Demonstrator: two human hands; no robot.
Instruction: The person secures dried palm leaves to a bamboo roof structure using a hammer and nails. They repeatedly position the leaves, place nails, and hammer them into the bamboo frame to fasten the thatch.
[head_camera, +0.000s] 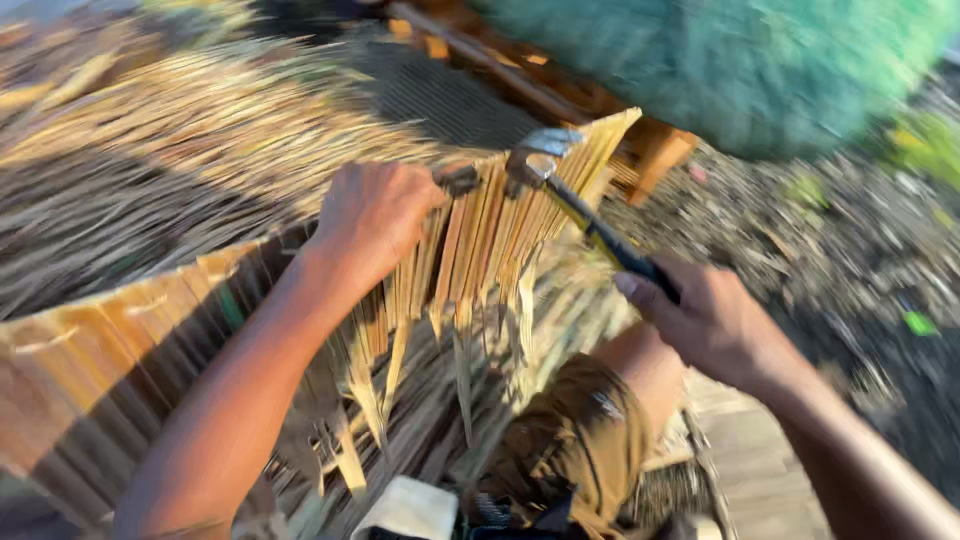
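Observation:
My left hand (372, 215) presses down on a panel of folded dry palm-leaf thatch (480, 235), fingers curled over its top edge by a dark lath. My right hand (700, 315) grips the black and yellow handle of a claw hammer (545, 165). The hammer's metal head rests on the top edge of the thatch panel, a little to the right of my left fingers. The leaf strips hang down loose below the panel, above my bent knee in olive-brown shorts (580, 430).
More thatch rows (150, 130) cover the slope at left and behind. A wooden frame piece (655, 150) and a green net bundle (740, 60) lie at the top right. Littered ground (850, 260) spreads to the right, with planks (750, 460) under me.

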